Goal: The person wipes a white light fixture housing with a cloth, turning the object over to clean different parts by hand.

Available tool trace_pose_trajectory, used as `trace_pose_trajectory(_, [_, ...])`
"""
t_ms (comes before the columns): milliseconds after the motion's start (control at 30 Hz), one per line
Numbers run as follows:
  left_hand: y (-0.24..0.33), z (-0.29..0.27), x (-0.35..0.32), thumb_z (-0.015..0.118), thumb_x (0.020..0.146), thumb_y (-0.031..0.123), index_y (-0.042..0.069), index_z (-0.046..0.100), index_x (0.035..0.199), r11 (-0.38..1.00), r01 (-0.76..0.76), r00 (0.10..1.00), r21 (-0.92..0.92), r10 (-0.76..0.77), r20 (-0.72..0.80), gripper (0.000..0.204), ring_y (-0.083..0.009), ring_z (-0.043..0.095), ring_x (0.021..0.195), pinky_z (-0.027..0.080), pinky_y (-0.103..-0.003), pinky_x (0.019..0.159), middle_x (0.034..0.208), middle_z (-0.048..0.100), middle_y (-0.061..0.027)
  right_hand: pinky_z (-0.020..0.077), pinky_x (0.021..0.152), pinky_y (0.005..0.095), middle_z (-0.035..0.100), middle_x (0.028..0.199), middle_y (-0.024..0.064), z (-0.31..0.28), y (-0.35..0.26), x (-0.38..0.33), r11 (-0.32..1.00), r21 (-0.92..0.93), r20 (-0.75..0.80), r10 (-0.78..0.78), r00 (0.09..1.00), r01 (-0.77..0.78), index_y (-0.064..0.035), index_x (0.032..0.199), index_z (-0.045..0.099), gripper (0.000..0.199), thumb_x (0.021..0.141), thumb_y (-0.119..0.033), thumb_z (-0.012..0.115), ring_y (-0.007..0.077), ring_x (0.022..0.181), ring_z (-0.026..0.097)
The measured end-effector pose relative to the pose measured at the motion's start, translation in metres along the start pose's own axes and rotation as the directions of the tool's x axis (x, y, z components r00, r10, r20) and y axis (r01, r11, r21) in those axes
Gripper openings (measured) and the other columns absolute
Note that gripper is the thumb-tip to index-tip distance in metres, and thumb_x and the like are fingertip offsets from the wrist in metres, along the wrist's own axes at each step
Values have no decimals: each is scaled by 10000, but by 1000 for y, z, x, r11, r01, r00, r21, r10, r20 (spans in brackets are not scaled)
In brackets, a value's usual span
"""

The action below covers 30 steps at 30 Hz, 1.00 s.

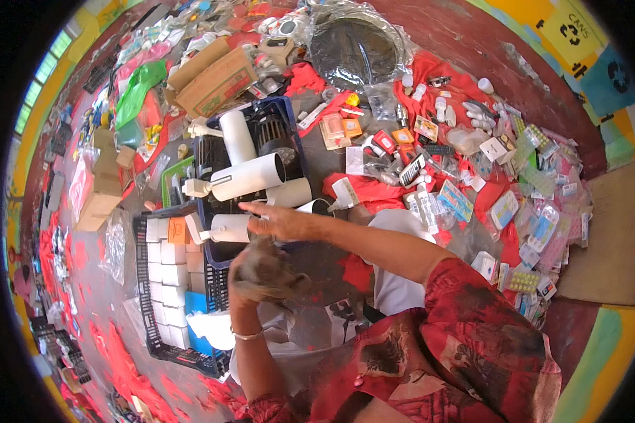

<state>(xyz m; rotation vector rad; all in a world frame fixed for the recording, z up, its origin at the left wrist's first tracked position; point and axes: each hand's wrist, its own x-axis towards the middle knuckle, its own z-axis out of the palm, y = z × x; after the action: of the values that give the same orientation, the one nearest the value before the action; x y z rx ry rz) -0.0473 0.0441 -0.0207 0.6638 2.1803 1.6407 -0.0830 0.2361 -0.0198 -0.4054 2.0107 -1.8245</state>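
Observation:
My right hand (279,223) is at the right end of a white cylindrical track light (229,228), its index finger stretched left above the tube and the other fingers bent around the end. Just below it, my left hand (241,282), with a bangle on its wrist, is closed on a bunched grey-brown rag (271,271), which hides most of its fingers. Beyond both hands, a blue crate (289,113) holds more white track lights (247,176) and black ribbed lamp parts (274,130).
Left of my hands stands a black crate (148,310) packed with small white boxes (169,271) and an orange one (178,230). An open cardboard box (215,81) lies at the far side. Blister packs (525,280), small cartons and red cloth spread on the right. A round plastic-lined tub (353,53) stands behind.

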Motion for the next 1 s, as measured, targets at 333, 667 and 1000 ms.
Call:
trace_pose_trajectory(333, [-10, 101, 1, 435, 898, 341, 130, 330, 1338, 37, -362, 915, -931, 203, -348, 499, -281, 333, 1238, 259, -422, 1030, 1371, 318, -106, 379, 815, 507, 527, 1034, 147, 80, 15, -54, 727, -663, -449, -579, 681, 180, -144, 984, 609, 391, 774, -473, 590, 329, 1032, 471])
trace_pose_trajectory(667, [158, 134, -4, 381, 957, 238, 69, 283, 1390, 922, 374, 888, -96, -386, -249, 475, -252, 271, 1326, 347, -462, 999, 1422, 277, -134, 480, 658, 416, 638, 768, 199, -41, -26, -48, 842, 474, -737, 221, 638, 257, 0, 843, 620, 447, 802, -442, 575, 311, 750, 639])
trace_pose_trajectory(1000, [135, 119, 64, 346, 930, 313, 8, 505, 1236, 362, 6, 972, 932, 216, -90, 460, -340, 421, 1203, 297, -441, 1009, 1257, 500, -195, 479, 657, 324, 643, 837, 74, -10, -34, -93, 210, 973, -86, -46, 995, 94, -10, 959, 622, 308, 803, -276, 629, 164, 752, 605])
